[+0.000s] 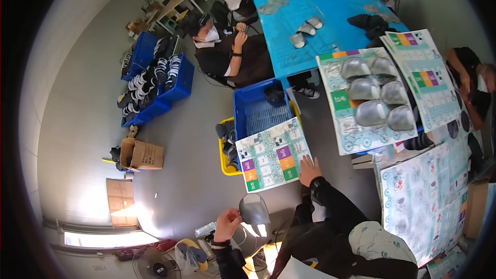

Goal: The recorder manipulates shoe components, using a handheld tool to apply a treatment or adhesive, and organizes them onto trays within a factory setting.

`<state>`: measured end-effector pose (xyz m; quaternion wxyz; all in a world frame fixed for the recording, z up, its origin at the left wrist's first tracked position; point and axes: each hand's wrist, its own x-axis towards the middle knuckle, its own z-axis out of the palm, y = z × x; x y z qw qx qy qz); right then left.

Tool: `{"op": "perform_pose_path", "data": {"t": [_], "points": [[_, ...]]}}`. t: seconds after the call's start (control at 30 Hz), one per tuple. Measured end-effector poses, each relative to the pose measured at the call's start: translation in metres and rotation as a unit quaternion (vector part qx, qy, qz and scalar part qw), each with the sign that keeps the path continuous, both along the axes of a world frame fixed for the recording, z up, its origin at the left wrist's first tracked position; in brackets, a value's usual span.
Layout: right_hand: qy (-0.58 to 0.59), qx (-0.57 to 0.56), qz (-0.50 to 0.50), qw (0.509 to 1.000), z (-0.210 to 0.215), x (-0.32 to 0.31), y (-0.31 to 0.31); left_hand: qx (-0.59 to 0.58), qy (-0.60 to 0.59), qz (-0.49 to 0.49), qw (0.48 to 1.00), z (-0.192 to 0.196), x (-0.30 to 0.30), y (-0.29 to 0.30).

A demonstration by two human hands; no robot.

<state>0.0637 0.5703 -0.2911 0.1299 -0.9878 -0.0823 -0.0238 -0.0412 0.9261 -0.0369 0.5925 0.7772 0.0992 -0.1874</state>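
Dark clothing (336, 248) foremost, the left hand (227, 225) pinches a smooth, rounded grey piece (254, 210) (right hand (310, 171) splayed).

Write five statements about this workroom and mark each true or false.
1. The left hand holds a curved grey piece. True.
2. The right hand rests on the blue table. False: it is at the edge of a printed sheet.
3. That sheet overlaps the blue crate. True.
4. The cardboard box stands on a chair. False: it stands on the floor.
5. Six grey pieces lie on the printed stack at right. True.
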Motion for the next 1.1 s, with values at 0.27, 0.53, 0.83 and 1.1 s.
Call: {"op": "perform_pose_path", "data": {"t": [0.27, 0.53, 0.83, 1.1], "points": [[0.202, 0.132, -0.05, 0.969, 0.135, -0.184, -0.135, 0.035, -0.145, -0.124, 0.981, -0.009, 0.06, -0.111], [0.141, 0.261, -0.276, 0.914, 0.201, -0.354, -0.237, -0.001, -0.177, -0.325, 0.929, 0.071, 0.197, -0.303], [0.101, 0.497, -0.441, 0.74, 0.242, -0.362, -0.256, 0.096, -0.222, -0.428, 0.871, 0.129, 0.342, -0.425], [0.104, 0.662, -0.408, 0.62, 0.218, -0.243, -0.295, 0.057, -0.264, -0.589, 0.762, 0.038, 0.258, -0.496]]}}
